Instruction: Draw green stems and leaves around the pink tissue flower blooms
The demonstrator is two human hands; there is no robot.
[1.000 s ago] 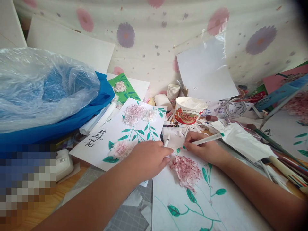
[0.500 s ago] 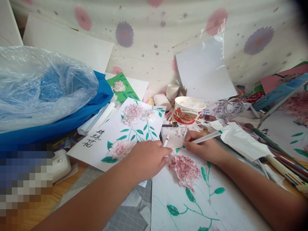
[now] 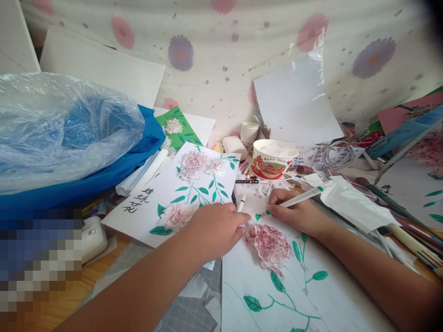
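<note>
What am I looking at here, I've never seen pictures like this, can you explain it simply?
There's no machine: these are a person's two bare hands, seen from one camera worn on their head, looking forward and down. The right hand holds a white marker with green on its upper end. The left hand is beside a raised pink flower; a white pen shows by its fingers, though I can't tell whether it's held. Below lies a white sheet with green leaves. Around it are another flower picture, a grey gridded mat and a printed paper tub.

white marker [image 3: 300, 197] in right hand [image 3: 299, 216], left hand [image 3: 216, 230] near pink flower [image 3: 269, 246]
</note>
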